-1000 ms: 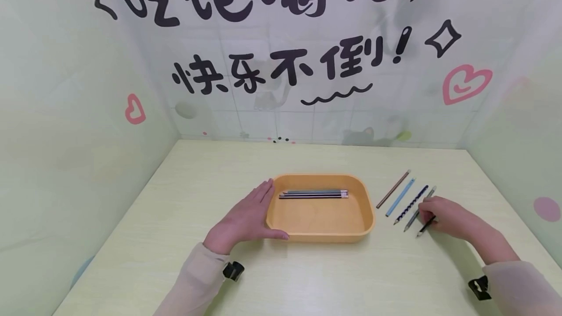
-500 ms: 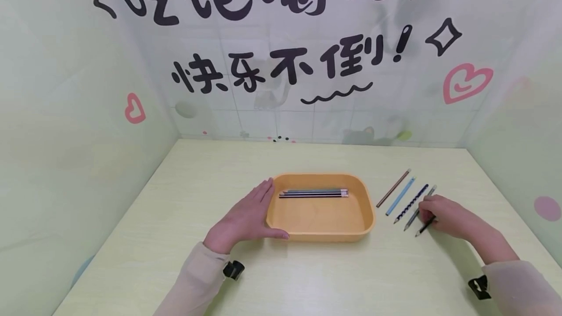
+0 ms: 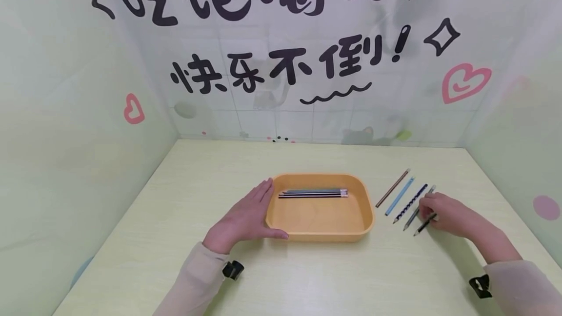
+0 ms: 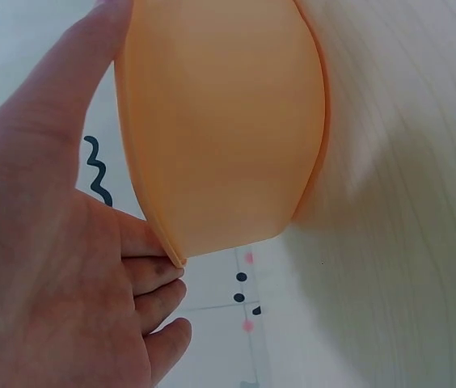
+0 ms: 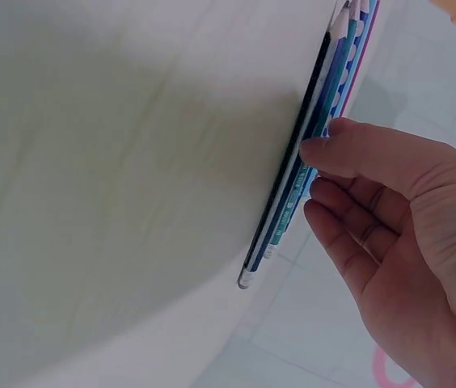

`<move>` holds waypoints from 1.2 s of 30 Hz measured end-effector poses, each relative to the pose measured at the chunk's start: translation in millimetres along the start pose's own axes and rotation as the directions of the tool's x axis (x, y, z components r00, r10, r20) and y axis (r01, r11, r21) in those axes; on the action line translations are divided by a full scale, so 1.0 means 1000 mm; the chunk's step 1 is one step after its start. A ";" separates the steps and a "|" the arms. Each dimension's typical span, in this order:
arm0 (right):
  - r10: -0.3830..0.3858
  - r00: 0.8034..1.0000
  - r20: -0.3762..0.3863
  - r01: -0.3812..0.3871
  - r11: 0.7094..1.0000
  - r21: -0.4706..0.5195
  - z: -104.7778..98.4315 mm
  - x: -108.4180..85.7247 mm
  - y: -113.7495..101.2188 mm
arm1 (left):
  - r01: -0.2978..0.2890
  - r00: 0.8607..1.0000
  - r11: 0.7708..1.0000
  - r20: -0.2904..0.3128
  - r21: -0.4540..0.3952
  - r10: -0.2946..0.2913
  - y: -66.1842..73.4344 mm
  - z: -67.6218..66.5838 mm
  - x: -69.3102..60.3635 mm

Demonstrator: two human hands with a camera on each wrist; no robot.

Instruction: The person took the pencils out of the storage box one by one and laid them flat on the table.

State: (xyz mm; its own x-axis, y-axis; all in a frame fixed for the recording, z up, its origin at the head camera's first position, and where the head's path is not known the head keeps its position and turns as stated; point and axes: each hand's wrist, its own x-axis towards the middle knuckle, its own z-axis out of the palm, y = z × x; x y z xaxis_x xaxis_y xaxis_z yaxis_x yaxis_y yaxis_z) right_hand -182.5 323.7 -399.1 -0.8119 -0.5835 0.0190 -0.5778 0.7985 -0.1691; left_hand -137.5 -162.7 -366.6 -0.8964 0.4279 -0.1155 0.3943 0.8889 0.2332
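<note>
The left hand (image 3: 241, 221) rests against the left end of the orange tray (image 3: 320, 221), fingers extended along its side and thumb at the front rim. In the left wrist view that hand (image 4: 74, 267) touches the tray (image 4: 228, 121) at rim and corner. Several pencils (image 3: 313, 194) lie side by side inside the tray, near its back. Right of it, the right hand (image 3: 450, 216) pinches a black pencil (image 3: 423, 226) low over the table. In the right wrist view the thumb of the right hand (image 5: 406, 202) is against the dark striped pencil (image 5: 280, 194); a green pencil (image 5: 289, 206) lies close beside it.
Between tray and right hand, a brown pencil (image 3: 392, 189), a light blue one (image 3: 399, 196), a dark patterned one (image 3: 410, 204) and a greyish one (image 3: 411, 220) lie in a slanted row on the table (image 3: 320, 277). Printed walls stand behind and at both sides.
The black pencil's tip has shifted slightly left, and the right hand has barely moved. The left hand and tray hold their place.
</note>
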 end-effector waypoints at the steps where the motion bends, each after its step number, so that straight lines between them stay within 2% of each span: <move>1: 0.000 1.000 -0.006 0.000 1.000 -0.001 0.000 0.000 -0.001 | 0.000 1.000 1.000 0.002 0.000 0.000 0.000 0.000 0.000; 9: -0.004 0.998 -0.058 0.003 1.000 -0.020 -0.006 0.001 -0.007 | 0.005 1.000 1.000 0.009 0.000 -0.005 0.000 -0.002 0.000; 17: -0.064 0.987 -0.150 0.060 0.998 -0.030 -0.013 0.005 -0.016 | 0.005 1.000 1.000 0.017 0.000 -0.005 0.000 -0.003 0.000; 26: -0.031 0.986 -0.161 0.029 0.999 -0.015 -0.025 0.015 -0.036 | -0.009 1.000 1.000 0.011 0.011 0.008 -0.002 -0.003 0.000; 36: -0.022 0.983 -0.184 0.027 0.999 0.024 -0.031 0.031 -0.058 | -0.026 0.999 1.000 0.018 -0.003 0.026 -0.006 -0.003 0.002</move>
State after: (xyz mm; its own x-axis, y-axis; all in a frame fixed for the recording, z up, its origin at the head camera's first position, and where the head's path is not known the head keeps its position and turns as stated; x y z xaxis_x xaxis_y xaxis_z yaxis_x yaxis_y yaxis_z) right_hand -176.6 264.4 -358.4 -0.8005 -0.5638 0.2034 -0.5973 0.7788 -0.1918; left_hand -141.7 -167.5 -365.6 -0.8820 0.4537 -0.1272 0.4166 0.8770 0.2394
